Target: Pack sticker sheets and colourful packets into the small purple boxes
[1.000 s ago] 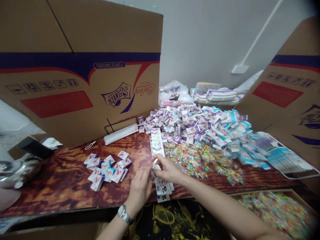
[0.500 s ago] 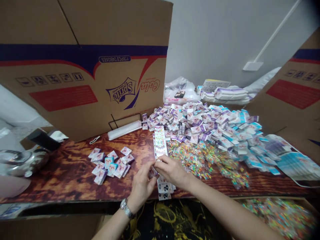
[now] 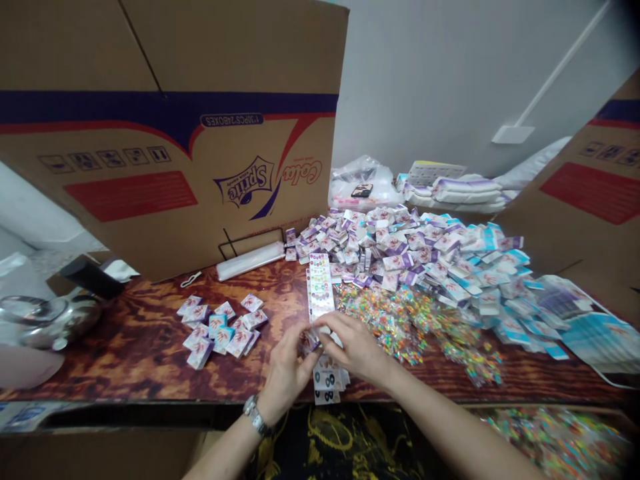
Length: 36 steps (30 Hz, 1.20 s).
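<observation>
Low over the table's front middle, my left hand (image 3: pixel 287 363) is closed around a small purple-and-white carton (image 3: pixel 308 341), mostly covered by the fingers. My right hand (image 3: pixel 357 347) meets it from the right, thumb and fingers pinched together at the carton's end. A small white piece (image 3: pixel 334 337) shows at the right fingers; whether it is a flap or folded paper I cannot tell. Beyond the hands lies a stack of sticker strips (image 3: pixel 320 287). More printed strips (image 3: pixel 325 381) lie below the hands at the table edge.
A group of small cartons (image 3: pixel 220 327) sits at left. A large pile of cartons (image 3: pixel 400 240) lies at the back right, behind bags of colourful bits (image 3: pixel 400 320). Large cardboard boxes (image 3: pixel 165 187) stand left and right. A plastic roll (image 3: pixel 250 260) and a metal pot (image 3: pixel 50 320) lie left.
My right hand has turned slightly and its thumb has shifted down, so more of the white piece shows. The left hand still holds the carton. The view has moved slightly.
</observation>
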{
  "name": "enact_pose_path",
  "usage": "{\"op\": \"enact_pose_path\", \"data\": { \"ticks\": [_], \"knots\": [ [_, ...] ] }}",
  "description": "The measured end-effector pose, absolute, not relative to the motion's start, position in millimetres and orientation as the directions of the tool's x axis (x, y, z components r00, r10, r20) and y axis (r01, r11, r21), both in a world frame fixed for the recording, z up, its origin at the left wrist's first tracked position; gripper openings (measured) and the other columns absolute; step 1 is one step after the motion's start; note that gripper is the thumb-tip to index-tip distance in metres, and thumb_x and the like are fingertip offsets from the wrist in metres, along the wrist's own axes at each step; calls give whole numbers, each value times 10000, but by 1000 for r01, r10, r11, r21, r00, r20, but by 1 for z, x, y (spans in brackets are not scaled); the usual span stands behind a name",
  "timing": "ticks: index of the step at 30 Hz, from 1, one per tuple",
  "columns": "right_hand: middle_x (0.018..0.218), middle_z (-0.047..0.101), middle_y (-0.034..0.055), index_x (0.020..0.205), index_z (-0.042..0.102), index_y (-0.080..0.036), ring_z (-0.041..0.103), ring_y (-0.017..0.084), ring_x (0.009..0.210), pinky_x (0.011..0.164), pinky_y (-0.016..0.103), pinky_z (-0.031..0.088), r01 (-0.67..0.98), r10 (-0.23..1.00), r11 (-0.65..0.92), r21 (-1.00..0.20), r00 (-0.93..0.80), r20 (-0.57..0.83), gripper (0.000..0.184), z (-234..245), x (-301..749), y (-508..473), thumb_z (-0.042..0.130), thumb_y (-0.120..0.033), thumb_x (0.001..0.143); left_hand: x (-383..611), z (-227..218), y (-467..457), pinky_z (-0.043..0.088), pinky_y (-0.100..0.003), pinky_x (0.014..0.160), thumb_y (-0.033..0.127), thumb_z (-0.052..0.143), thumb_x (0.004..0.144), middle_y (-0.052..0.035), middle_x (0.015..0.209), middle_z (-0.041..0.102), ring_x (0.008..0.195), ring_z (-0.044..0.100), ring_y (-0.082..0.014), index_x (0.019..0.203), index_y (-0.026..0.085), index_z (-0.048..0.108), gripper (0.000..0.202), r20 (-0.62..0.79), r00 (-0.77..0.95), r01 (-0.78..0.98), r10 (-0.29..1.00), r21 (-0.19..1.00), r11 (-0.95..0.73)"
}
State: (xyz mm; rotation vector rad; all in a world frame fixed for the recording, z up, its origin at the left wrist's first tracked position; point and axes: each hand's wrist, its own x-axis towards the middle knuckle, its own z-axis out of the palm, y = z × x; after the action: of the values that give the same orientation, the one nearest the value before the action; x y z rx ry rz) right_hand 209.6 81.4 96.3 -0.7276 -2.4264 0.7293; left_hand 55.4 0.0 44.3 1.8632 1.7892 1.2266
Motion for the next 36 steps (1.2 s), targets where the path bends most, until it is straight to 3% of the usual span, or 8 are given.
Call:
{"op": "enact_pose_path", "data": {
  "ticks": [7, 15, 21, 25, 30, 36],
  "knots": [
    [1044, 626, 92, 1216, 444, -201, 613, 200, 923, 811, 322, 493, 389, 731, 656, -647, -542, 415, 349, 85, 199, 63, 450, -171, 868, 53, 39, -2, 528, -298, 744, 112, 516, 777, -74, 1027, 592, 913, 602, -186, 1171, 204, 452, 410, 433, -126, 706, 893, 671, -226],
    [972, 637, 67, 1104, 533, -204, 605, 171, 872, 789, 285, 471, 293, 735, 635, -715, -513, 443, 228, 89, 193, 55, 444, -180, 895, 50, 47, -1, 528, -279, 733, 99, 495, 796, -88, 1025, 589, 908, 600, -182, 1178, 187, 448, 395, 532, -90, 748, 842, 595, -295],
    [883, 630, 27, 924, 618, -206, 592, 150, 826, 727, 256, 466, 173, 817, 412, -894, -506, 279, 133, 90, 188, 56, 500, -252, 886, 50, 50, 0, 530, -272, 708, 91, 483, 800, -86, 1009, 595, 891, 607, -181, 1158, 181, 461, 370, 527, -81, 778, 846, 564, -277],
    [867, 636, 18, 941, 623, -199, 598, 145, 790, 714, 253, 479, 121, 872, 251, -960, -459, 170, 129, 85, 183, 59, 542, -227, 844, 52, 48, -1, 529, -286, 731, 99, 490, 800, -88, 1006, 608, 893, 614, -188, 1179, 171, 447, 388, 517, -112, 782, 849, 573, -246],
    [856, 645, 22, 904, 646, -193, 604, 146, 766, 703, 257, 485, 173, 896, 265, -949, -408, 176, 127, 83, 179, 59, 554, -197, 816, 56, 45, -3, 532, -305, 755, 112, 496, 796, -94, 981, 624, 879, 633, -195, 1186, 152, 434, 397, 506, -159, 777, 848, 593, -208],
    [857, 636, 35, 871, 668, -195, 607, 155, 783, 683, 252, 492, 243, 891, 329, -913, -400, 215, 141, 87, 180, 58, 555, -153, 798, 57, 42, -3, 533, -326, 801, 131, 492, 799, -152, 1116, 602, 979, 624, -224, 1277, 110, 364, 495, 506, -164, 805, 847, 565, -181]
  ]
}}
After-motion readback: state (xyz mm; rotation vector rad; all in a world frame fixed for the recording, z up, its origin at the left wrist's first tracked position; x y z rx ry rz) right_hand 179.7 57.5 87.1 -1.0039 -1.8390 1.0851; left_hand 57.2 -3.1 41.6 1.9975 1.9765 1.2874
